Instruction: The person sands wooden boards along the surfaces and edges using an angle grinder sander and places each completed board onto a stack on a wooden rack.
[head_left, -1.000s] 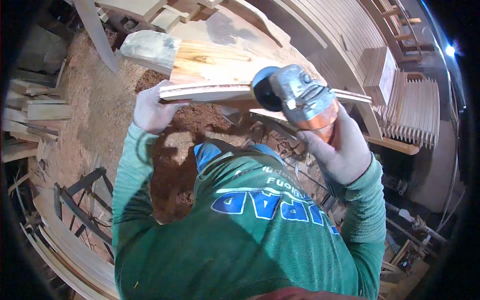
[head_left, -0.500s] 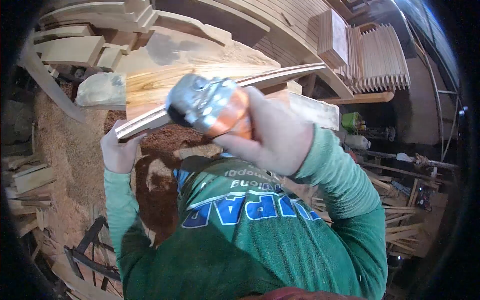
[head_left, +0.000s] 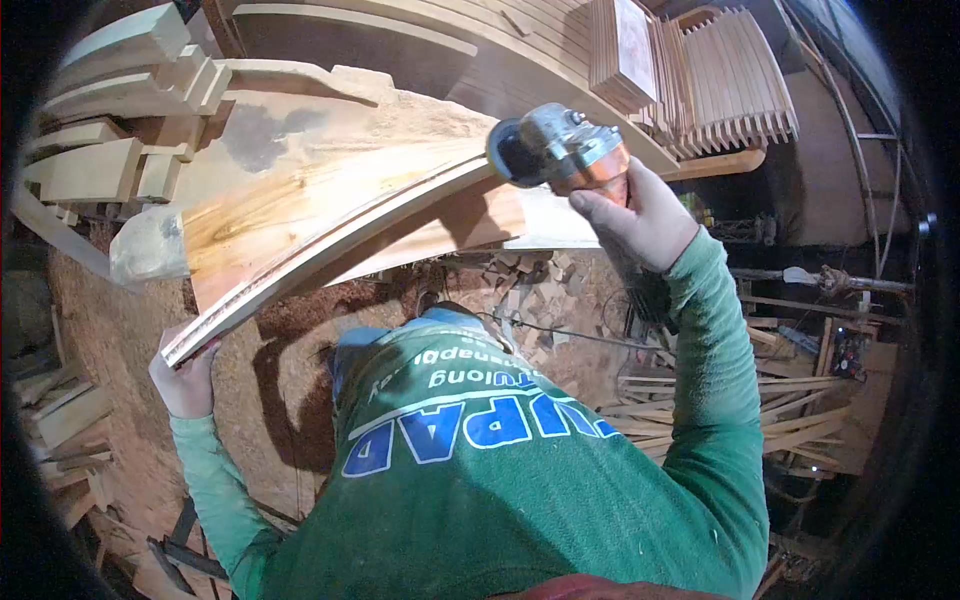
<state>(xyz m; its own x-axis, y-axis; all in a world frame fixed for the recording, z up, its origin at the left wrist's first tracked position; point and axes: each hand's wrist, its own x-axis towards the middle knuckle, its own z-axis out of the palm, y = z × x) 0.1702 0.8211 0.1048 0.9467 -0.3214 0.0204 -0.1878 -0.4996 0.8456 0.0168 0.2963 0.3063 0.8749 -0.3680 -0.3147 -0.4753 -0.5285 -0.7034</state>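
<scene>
My left hand (head_left: 187, 378) is closed round the near-left end of a long curved wooden piece (head_left: 330, 240). That piece slants up to the right, its edge facing up, over a wooden board (head_left: 235, 225) on the bench. An orange and silver angle grinder (head_left: 580, 150) is gripped in my right hand (head_left: 645, 215). Its dark round disc (head_left: 510, 152) is at the far right part of the curved piece, whose end is hidden behind it. Whether the disc touches the wood I cannot tell.
Cut wooden blocks (head_left: 110, 170) are stacked at the back left. Slatted wooden parts (head_left: 735, 75) stand at the back right. Sawdust covers the floor (head_left: 120, 340), with offcuts (head_left: 535, 290) beyond my body and thin strips (head_left: 800, 400) at the right. A cord (head_left: 590, 335) crosses the floor.
The curved piece has shifted left and down at my left hand's end and is more slanted. My right hand swept the grinder left along it, then back right towards its far end.
</scene>
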